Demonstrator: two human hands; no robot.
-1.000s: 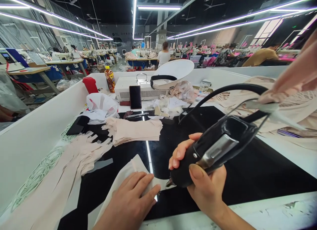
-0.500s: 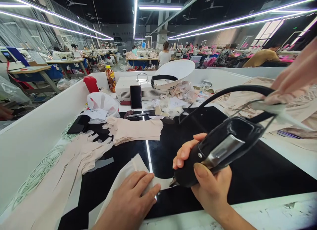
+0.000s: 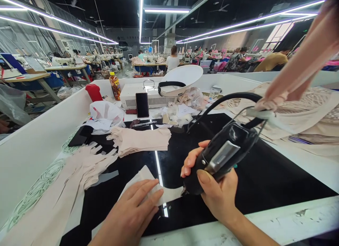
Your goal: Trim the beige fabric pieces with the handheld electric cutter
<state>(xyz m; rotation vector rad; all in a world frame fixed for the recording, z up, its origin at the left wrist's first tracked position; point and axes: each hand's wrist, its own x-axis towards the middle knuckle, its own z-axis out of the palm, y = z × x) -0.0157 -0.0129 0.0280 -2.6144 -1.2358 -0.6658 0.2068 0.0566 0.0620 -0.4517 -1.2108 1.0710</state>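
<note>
My right hand is closed around a black handheld cutting tool whose tip touches the edge of a pale beige fabric piece on the black tabletop. A black cable arcs up from the tool's rear. My left hand lies flat on the fabric with its fingers stretched out, holding it down. A stack of cut beige pieces sits further back, and long beige strips lie to the left.
A white wall edges the table on the left. At the back stand a white box unit, a phone, a red cup, a bottle and a white bowl-shaped shade. Lace fabric lies at right. Other workers sit far behind.
My right hand has brought the tool lower and slightly left, its tip now at the fabric's edge. My left hand shifted slightly on the fabric, fingers still flat.
</note>
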